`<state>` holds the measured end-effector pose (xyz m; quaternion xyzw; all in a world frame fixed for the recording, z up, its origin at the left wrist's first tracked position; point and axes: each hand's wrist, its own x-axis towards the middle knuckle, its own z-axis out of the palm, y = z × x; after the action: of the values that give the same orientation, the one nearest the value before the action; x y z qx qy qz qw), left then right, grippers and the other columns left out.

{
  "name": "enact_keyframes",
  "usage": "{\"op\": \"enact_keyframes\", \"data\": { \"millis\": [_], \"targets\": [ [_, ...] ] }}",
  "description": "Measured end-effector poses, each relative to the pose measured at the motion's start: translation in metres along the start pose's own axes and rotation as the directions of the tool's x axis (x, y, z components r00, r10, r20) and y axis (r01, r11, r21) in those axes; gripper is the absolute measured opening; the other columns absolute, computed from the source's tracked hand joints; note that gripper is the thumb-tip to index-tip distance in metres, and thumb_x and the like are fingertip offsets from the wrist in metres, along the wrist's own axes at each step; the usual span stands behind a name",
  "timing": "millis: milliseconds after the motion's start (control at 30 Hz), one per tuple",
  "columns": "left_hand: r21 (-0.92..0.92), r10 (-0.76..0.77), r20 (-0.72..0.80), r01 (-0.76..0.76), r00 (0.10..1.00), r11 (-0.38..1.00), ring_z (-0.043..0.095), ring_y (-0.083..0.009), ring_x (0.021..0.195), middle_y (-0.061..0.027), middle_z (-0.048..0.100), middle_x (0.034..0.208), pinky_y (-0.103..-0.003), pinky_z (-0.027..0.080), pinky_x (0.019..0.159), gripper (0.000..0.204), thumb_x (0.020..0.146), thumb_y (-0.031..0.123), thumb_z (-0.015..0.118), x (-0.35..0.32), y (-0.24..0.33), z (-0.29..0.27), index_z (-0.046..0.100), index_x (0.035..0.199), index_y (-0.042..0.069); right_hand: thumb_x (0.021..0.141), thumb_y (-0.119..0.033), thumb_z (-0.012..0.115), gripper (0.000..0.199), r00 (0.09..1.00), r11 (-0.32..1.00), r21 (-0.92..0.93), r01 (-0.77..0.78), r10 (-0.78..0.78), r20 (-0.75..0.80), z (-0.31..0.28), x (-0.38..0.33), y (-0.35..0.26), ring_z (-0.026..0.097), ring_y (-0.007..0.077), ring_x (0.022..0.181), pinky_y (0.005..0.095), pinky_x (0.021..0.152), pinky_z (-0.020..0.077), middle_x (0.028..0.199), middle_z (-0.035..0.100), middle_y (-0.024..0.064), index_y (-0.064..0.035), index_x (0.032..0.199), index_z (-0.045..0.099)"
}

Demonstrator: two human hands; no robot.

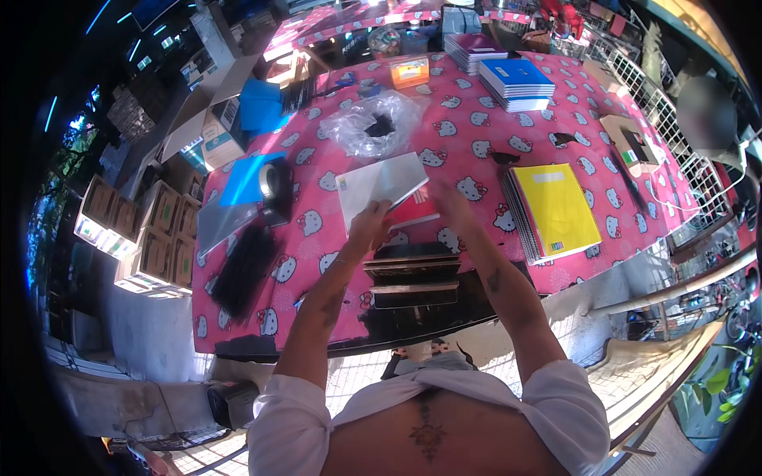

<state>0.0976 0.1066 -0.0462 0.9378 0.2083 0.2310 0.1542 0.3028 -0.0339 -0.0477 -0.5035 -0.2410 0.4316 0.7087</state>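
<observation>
My left hand [368,224] grips the near edge of a flat grey-white sheet or cover [381,184] lifted over the pink table [317,230]. A red notebook [414,209] lies just under and beside it. My right hand [451,200] is blurred, reaching over the red notebook at the sheet's right edge; its hold cannot be made out. Below both hands stands a black metal binding machine [413,274] on the table's near edge.
A stack of yellow spiral notebooks [554,208] lies to the right. Crumpled clear plastic [373,125], an orange box [409,71], and blue and purple notebook stacks [516,82] lie farther back. Black binding combs [244,268], a tape roll [275,181] and blue sheets lie left. Cardboard boxes [151,238] stand beyond the left edge.
</observation>
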Motion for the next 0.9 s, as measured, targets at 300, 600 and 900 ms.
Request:
{"op": "enact_keyframes", "data": {
  "millis": [300, 600, 900],
  "targets": [
    [0.067, 0.32, 0.028, -0.321, 0.947, 0.945, 0.069, -0.037, 0.084, -0.017, 0.071, 0.102, -0.047, 0.054, 0.068, 0.03, 0.092, 0.008, 0.06, 0.033, 0.145, -0.215, 0.066, 0.12, 0.01, 0.085, -0.007, 0.072, 0.046, 0.897, 0.529, -0.768, 0.361, -0.423, 0.131, 0.001, -0.077, -0.09, 0.064, 0.0146, 0.099, 0.0298, 0.093, 0.0497, 0.109, 0.071, 0.0059, -0.0013, 0.128, 0.058],
    [0.065, 0.504, 0.131, -0.515, 0.854, 0.855, 0.069, -0.0344, 0.078, -0.0131, 0.068, 0.09, -0.045, 0.055, 0.066, 0.039, 0.083, 0.002, 0.064, 0.011, 0.206, -0.201, 0.066, 0.122, 0.009, 0.088, -0.004, 0.075, 0.03, 0.976, 0.927, -0.314, 0.207, -0.218, -0.001, -0.034, -0.168, -0.02, 0.066, 0.0127, 0.1, 0.0287, 0.088, 0.0521, 0.109, 0.073, 0.007, -0.0001, 0.116, 0.067],
    [0.271, 0.221, 0.23, -0.28, 0.948, 0.921, 0.06, -0.0308, 0.117, -0.0139, 0.065, 0.118, -0.051, 0.04, 0.103, 0.047, 0.085, 0.013, 0.067, -0.044, 0.156, -0.159, 0.058, 0.131, 0.013, 0.089, -0.011, 0.075, 0.051, 0.975, 0.948, -0.228, 0.222, -0.213, 0.063, -0.004, -0.162, -0.013, 0.061, 0.0168, 0.109, 0.0312, 0.095, 0.0493, 0.118, 0.065, 0.0096, 0.0, 0.131, 0.05]
  ]
}}
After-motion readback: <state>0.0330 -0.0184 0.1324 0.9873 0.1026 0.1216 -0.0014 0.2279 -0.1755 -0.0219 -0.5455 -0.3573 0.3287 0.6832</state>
